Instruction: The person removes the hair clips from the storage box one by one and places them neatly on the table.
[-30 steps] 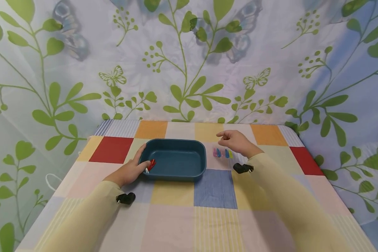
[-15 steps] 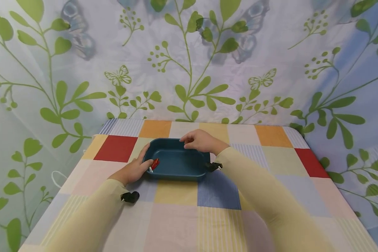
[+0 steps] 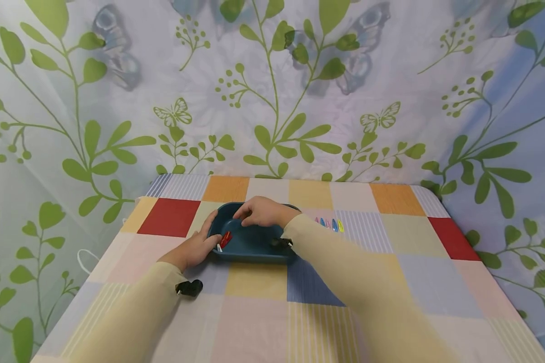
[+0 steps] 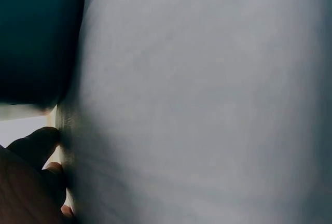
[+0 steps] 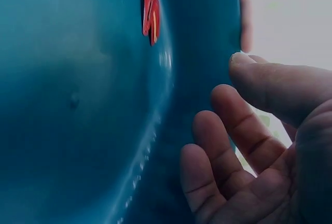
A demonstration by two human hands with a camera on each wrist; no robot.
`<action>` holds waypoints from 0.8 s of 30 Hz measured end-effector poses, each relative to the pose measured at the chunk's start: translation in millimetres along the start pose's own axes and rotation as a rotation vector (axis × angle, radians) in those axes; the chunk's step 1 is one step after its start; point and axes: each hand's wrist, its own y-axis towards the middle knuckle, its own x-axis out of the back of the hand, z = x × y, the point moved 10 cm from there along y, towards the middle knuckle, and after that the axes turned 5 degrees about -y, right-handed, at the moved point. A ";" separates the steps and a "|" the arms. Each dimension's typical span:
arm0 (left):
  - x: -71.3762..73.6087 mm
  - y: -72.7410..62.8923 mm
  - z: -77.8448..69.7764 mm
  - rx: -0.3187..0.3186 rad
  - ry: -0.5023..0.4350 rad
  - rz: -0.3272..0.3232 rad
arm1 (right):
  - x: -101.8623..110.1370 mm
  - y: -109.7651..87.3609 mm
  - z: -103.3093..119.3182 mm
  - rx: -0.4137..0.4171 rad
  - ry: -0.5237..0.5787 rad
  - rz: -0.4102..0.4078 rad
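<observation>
A teal rectangular tray (image 3: 250,257) stands on the table, its right part covered by my right arm. My left hand (image 3: 194,249) grips its left end, thumb over the rim and fingers along the outside. Red snap hair clips (image 3: 225,239) and a white clip (image 3: 219,247) lie inside near that thumb; the red ones (image 5: 150,10) also show in the right wrist view. My right hand (image 3: 264,212) is over the tray, thumb and forefinger close together, the other fingers (image 5: 197,169) loosely bent. Whether anything small is between those tips is hidden.
Right of the tray, a row of coloured hair clips (image 3: 334,225), pink, blue and yellow, lies on the patchwork tablecloth (image 3: 254,322), partly behind my right sleeve. A leaf-patterned curtain (image 3: 272,91) hangs behind the table. A white cord (image 3: 85,259) loops off the left edge.
My right hand has moved left from above the clip row, across the tray's right rim, and lower into the tray toward its left end. The left hand keeps its hold on the tray.
</observation>
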 end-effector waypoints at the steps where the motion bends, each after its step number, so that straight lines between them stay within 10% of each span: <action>1: 0.1 -0.1 -0.4 -0.001 0.000 0.000 | -2.5 2.4 1.5 0.000 0.002 0.009; 24: -2.9 -5.7 -6.8 -0.049 0.007 -0.010 | -49.5 34.9 11.4 0.060 -0.071 0.092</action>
